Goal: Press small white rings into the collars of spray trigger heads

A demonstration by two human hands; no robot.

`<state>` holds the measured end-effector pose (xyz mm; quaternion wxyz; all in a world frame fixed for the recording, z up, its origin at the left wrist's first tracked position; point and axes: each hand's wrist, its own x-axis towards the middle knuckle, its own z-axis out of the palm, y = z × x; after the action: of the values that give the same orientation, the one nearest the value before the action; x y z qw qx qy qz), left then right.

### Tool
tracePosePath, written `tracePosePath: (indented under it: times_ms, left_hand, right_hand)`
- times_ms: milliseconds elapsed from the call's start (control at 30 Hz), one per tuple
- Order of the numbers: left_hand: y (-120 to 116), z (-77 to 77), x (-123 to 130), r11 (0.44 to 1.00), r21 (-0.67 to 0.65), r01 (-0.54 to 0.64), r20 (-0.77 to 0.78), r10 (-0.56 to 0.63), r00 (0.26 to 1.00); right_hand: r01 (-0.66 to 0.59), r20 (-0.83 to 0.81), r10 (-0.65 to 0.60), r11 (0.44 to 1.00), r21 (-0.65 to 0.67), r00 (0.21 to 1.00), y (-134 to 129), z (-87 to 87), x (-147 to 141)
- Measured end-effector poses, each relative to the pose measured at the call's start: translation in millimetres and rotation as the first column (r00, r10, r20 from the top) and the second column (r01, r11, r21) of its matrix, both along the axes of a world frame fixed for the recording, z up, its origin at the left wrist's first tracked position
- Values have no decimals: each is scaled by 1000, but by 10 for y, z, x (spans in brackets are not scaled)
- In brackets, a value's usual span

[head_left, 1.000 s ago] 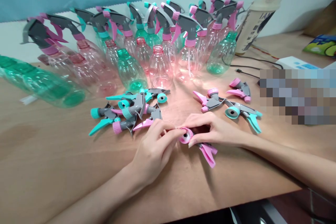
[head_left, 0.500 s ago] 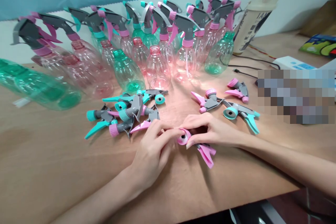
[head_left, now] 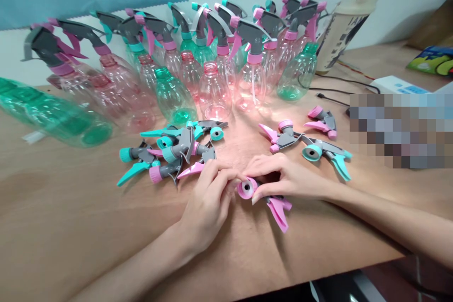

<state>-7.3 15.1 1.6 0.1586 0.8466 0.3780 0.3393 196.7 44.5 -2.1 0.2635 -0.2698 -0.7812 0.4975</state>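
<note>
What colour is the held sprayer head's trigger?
Pink trigger, seen best in the head view.

One left hand (head_left: pixel 207 203), one right hand (head_left: pixel 288 177), one pink spray head (head_left: pixel 247 189) in hand, two loose pink spray heads (head_left: pixel 289 138) and one turquoise spray head (head_left: pixel 322 147) at right, one tumbler (head_left: pixel 341 33); heaped heads (head_left: pixel 181 147) and crowded bottles (head_left: pixel 214 96) overlap beyond exact count

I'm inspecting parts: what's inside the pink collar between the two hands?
Inside the pink collar, a pale ring surrounds a dark hole. Nothing deeper can be made out; the right hand covers much of the sprayer head.
</note>
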Motion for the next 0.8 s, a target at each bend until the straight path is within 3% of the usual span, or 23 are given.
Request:
tracePosePath:
  times_ms: [400, 567, 800]
  left_hand:
    - [-56, 23, -1, 992, -108, 66, -1, -66, 998]
    - [-49, 47, 9, 996, -38, 76, -34, -77, 996]
    - [19, 96, -23, 991, 85, 107, -194, -89, 977]
  right_hand:
    - [-9, -32, 10, 999, 34, 999, -39, -10, -15]
    - [25, -20, -24, 999, 21, 999, -80, 6, -27]
    - [55, -14, -55, 998, 37, 998, -66, 5, -14]
